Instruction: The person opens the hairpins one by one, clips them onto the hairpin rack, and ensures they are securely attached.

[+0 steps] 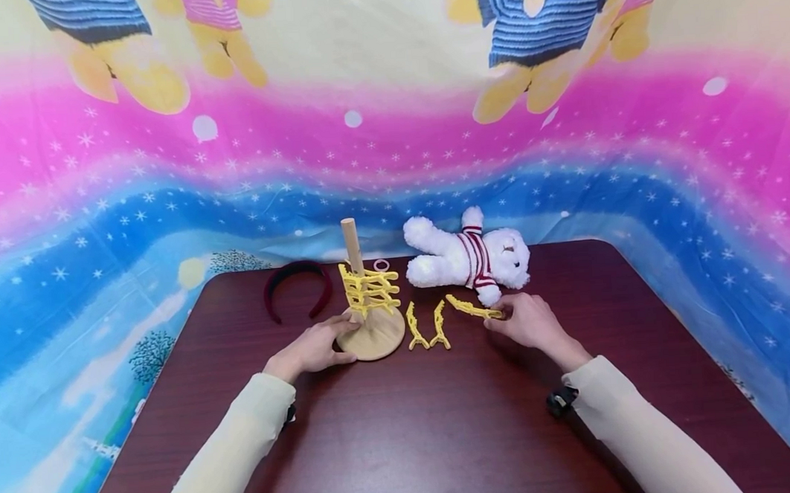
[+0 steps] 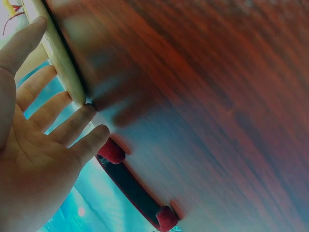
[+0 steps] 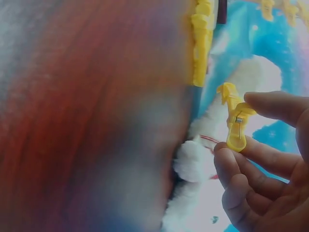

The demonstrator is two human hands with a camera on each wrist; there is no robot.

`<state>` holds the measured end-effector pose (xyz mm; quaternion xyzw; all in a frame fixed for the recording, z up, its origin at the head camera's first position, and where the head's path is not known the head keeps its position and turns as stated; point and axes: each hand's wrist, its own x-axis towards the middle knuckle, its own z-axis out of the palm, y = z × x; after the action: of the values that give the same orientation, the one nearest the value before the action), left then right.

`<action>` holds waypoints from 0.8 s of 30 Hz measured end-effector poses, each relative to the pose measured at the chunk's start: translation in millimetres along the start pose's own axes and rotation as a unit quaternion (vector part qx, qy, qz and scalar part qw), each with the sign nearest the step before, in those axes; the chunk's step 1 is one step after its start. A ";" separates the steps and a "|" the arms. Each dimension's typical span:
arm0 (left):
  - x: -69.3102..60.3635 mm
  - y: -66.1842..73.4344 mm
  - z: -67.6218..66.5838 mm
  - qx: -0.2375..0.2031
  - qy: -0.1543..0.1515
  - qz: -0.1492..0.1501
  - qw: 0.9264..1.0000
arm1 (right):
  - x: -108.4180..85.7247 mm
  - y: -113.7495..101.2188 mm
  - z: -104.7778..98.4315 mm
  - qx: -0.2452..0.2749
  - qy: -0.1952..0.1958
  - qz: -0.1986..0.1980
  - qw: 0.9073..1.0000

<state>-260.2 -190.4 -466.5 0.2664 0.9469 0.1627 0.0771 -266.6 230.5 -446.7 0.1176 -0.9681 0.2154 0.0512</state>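
Note:
In the head view the left hand [image 1: 315, 345] rests at the left rim of the round base [image 1: 375, 337] of a wooden stand, thumb and fingers spread along its edge. Palm and fairly straight fingers of the left hand [image 2: 46, 125] show in the left wrist view, touching the base's edge [image 2: 63, 67]. Several yellow clips [image 1: 373, 291] are attached around the upright post [image 1: 352, 247]. The right hand [image 1: 532, 325] pinches a yellow clip [image 1: 468, 307] by its end. Up close, thumb and fingers of the right hand [image 3: 265, 159] hold that clip [image 3: 234, 118], its metal spring visible.
Two yellow clips, one [image 1: 415, 326] nearer the base and another [image 1: 441, 324], lie between the stand and right hand. Behind them lies a white plush bear [image 1: 443, 262] in a striped sweater. A dark red headband [image 1: 296, 269] and a small pink ring [image 1: 382, 264] are near the stand.

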 end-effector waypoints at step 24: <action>0.7 -2.0 1.7 0.001 -0.001 -0.006 1.000 | 8.7 -51.4 -52.6 0.004 0.054 -0.076 0.996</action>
<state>-261.4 -191.1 -468.8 0.2604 0.9488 0.1608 0.0784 -259.6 206.1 -377.1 0.1795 -0.9512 0.2208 0.1194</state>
